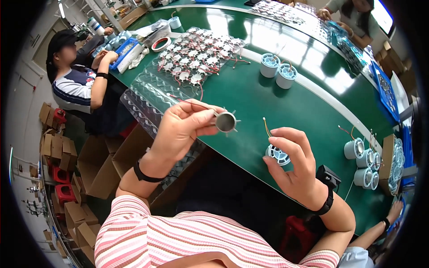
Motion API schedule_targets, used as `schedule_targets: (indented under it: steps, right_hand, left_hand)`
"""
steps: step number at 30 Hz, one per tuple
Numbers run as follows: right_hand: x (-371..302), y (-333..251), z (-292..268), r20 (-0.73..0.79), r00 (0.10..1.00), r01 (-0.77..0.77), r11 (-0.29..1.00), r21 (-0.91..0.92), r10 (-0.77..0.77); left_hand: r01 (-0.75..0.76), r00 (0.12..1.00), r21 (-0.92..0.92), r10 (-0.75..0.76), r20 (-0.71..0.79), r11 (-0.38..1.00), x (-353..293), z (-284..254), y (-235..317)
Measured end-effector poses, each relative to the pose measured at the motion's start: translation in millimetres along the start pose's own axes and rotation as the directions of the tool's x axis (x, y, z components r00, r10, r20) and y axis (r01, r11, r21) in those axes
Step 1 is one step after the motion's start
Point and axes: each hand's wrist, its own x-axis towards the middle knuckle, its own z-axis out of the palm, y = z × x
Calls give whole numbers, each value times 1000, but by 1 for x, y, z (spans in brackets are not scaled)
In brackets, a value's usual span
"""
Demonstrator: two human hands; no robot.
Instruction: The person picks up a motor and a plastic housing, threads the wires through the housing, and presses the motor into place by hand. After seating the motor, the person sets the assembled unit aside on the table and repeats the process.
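My left hand [183, 127] pinches a small grey ring-shaped part [226, 122] between thumb and fingers. Short prongs stick out around its rim, and a thin red wire trails back over the hand. The ring is held up above the bench edge, its round opening facing me. My right hand [295, 167] curls around a light blue round motor housing [278, 155] with a spoked face, thumb and fingers at its sides. Thin yellow and dark wires rise from this housing to a small white connector. The two parts are apart.
On the green bench [237, 96], white flower-shaped parts with red wires [192, 58] fill a clear tray. Two blue housings [286, 76] stand beyond; several more [364, 163] sit right. A tape roll [161, 43] lies back left. Cardboard boxes [96, 167] stand left. Other people sit around the bench.
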Motion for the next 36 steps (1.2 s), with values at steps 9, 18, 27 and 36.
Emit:
schedule_targets:
  steps: [9,18,27,36]
  right_hand:
    - [-10,5,2,-71,987,-135,982,134,146]
    - [-1,-10,2,-221,927,-222,919,327,302]
    - [2,2,-13,-197,973,-109,992,68,121]
    - [5,9,-14,-173,972,-145,986,79,157]
  left_hand:
    - [4,996,-296,21,83,955,4,61,-69]
    - [-253,957,-154,270,106,955,2,67,-76]
    - [-603,787,174,543,293,779,6,64,-78]
    - [-647,749,173,577,326,743,19,62,-85]
